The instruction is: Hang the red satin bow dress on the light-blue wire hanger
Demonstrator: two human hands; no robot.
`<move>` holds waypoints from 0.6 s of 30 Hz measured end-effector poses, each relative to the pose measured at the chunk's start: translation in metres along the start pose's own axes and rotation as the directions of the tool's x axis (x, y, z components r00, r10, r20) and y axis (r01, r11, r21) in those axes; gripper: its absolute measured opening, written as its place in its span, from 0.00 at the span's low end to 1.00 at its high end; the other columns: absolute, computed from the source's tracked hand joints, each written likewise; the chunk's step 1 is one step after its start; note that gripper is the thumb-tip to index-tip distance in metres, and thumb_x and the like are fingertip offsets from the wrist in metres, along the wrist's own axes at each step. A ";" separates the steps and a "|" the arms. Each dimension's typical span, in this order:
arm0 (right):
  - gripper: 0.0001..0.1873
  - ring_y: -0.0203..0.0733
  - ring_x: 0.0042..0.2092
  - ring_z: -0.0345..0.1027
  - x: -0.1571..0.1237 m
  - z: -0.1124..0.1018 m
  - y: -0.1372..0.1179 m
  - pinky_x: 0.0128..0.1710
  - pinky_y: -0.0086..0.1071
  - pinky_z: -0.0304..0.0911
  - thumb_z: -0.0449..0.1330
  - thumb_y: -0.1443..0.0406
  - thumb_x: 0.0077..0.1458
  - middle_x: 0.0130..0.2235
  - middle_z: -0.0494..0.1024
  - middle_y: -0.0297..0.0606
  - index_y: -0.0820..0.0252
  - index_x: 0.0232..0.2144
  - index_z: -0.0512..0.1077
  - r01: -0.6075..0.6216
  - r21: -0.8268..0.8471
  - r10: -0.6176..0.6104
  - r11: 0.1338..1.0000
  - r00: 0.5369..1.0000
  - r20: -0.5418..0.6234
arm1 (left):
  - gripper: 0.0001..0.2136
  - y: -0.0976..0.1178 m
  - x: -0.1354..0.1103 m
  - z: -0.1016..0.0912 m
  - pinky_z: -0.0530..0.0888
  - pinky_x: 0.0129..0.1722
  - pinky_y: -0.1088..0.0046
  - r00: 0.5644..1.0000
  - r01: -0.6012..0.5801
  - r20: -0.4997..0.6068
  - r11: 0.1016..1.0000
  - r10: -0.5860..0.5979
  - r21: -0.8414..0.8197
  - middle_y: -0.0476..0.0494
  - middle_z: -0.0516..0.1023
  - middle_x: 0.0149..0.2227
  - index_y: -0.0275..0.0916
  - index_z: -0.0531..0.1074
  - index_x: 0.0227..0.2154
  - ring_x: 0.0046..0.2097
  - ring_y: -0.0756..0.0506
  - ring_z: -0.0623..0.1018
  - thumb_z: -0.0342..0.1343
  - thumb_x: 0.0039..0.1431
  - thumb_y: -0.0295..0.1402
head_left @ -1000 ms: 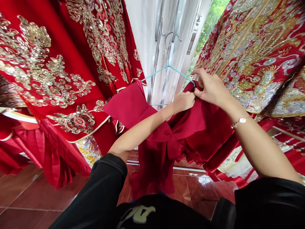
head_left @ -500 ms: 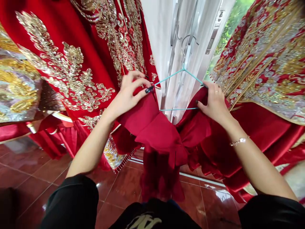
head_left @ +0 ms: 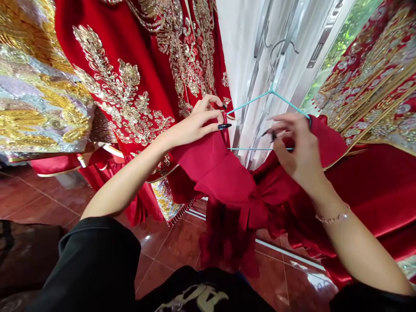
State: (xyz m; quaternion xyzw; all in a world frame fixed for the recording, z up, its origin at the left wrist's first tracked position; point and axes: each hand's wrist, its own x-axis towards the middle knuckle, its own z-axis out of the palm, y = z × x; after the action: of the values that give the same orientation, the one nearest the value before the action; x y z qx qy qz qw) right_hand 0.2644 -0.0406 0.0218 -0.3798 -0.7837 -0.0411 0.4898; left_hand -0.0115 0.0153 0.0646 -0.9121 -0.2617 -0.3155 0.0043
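Observation:
A dark red dress [head_left: 227,177] hangs from a light blue hanger [head_left: 271,91] with a metal hook. At the hanger's left end, my left hand [head_left: 199,125] pinches the dress's shoulder edge between thumb and fingers. My right hand [head_left: 300,149] is off the fabric edge, in front of the hanger's right half, its fingers loosely bent and apart, slightly blurred, with nothing seen in them. The dress's right shoulder sits over the right end of the hanger, behind that hand. Below, the skirt falls in dark folds toward the floor.
A red gown with gold beading [head_left: 139,104] hangs on the left, beside a gold and silver sequined garment [head_left: 42,95]. Another embroidered red garment [head_left: 386,95] hangs at the right. Behind the hanger stands a white door frame [head_left: 242,39]. Red tiles [head_left: 172,242] cover the floor.
My right hand has let go of the dress's right shoulder and moved inward across the hanger. The left hand keeps its pinch. The whole view has shifted, so things appear further right.

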 end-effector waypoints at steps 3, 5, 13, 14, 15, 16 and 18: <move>0.11 0.42 0.45 0.70 0.022 0.040 -0.006 0.47 0.41 0.68 0.52 0.68 0.56 0.44 0.75 0.42 0.59 0.42 0.70 -0.085 0.196 0.035 0.977 0.970 0.242 | 0.21 -0.013 0.006 0.004 0.61 0.65 0.53 0.999 0.017 0.032 0.999 -0.016 -0.035 0.37 0.68 0.52 0.39 0.70 0.30 0.58 0.39 0.67 0.49 0.66 0.52; 0.08 0.43 0.49 0.68 0.033 0.068 -0.004 0.52 0.42 0.66 0.55 0.68 0.55 0.45 0.73 0.42 0.59 0.39 0.70 -0.074 0.236 0.009 0.969 0.965 0.264 | 0.24 -0.021 0.009 0.008 0.63 0.64 0.56 1.000 0.021 0.016 0.997 -0.020 -0.070 0.37 0.69 0.49 0.39 0.68 0.27 0.57 0.40 0.68 0.47 0.65 0.56; 0.04 0.40 0.46 0.68 0.044 0.111 0.002 0.47 0.37 0.68 0.56 0.66 0.56 0.48 0.69 0.40 0.58 0.35 0.70 -0.167 0.329 0.095 0.930 0.970 0.224 | 0.30 -0.046 0.023 0.003 0.69 0.56 0.55 1.000 -0.020 -0.023 0.994 0.017 -0.107 0.40 0.71 0.46 0.37 0.69 0.19 0.46 0.42 0.73 0.49 0.61 0.59; 0.04 0.38 0.43 0.69 0.044 0.110 0.002 0.46 0.37 0.68 0.56 0.66 0.56 0.45 0.71 0.39 0.58 0.35 0.70 -0.176 0.314 0.095 0.933 0.962 0.257 | 0.30 -0.049 0.024 0.001 0.69 0.55 0.56 1.000 -0.024 0.001 0.992 0.024 -0.122 0.40 0.72 0.45 0.37 0.70 0.19 0.46 0.42 0.73 0.49 0.60 0.60; 0.04 0.38 0.41 0.68 0.044 0.110 0.001 0.46 0.37 0.67 0.56 0.67 0.56 0.43 0.72 0.38 0.58 0.34 0.70 -0.175 0.297 0.092 0.939 0.958 0.273 | 0.30 -0.051 0.024 -0.001 0.69 0.55 0.57 0.999 -0.028 0.023 0.989 0.032 -0.143 0.39 0.73 0.44 0.38 0.71 0.19 0.47 0.42 0.73 0.49 0.60 0.61; 0.04 0.38 0.40 0.68 0.044 0.109 0.001 0.46 0.37 0.67 0.55 0.67 0.57 0.41 0.72 0.37 0.59 0.34 0.70 -0.168 0.279 0.089 0.945 0.958 0.273 | 0.30 -0.053 0.024 0.000 0.70 0.54 0.58 0.999 -0.029 0.030 0.985 0.034 -0.170 0.39 0.74 0.43 0.38 0.72 0.19 0.46 0.42 0.73 0.50 0.59 0.61; 0.05 0.38 0.41 0.68 0.044 0.109 -0.003 0.46 0.37 0.66 0.54 0.68 0.58 0.41 0.72 0.37 0.59 0.32 0.70 -0.153 0.226 0.095 0.962 0.964 0.250 | 0.30 -0.055 0.023 0.004 0.71 0.51 0.61 1.000 -0.015 -0.027 0.973 0.009 -0.229 0.41 0.74 0.40 0.38 0.70 0.18 0.43 0.45 0.73 0.52 0.58 0.61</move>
State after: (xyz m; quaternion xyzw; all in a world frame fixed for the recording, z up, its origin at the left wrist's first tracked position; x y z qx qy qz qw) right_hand 0.1719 0.0290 0.0016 -0.3677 -0.8101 0.1317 0.4373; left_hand -0.0200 0.0743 0.0662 -0.9039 -0.2182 -0.3551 -0.0957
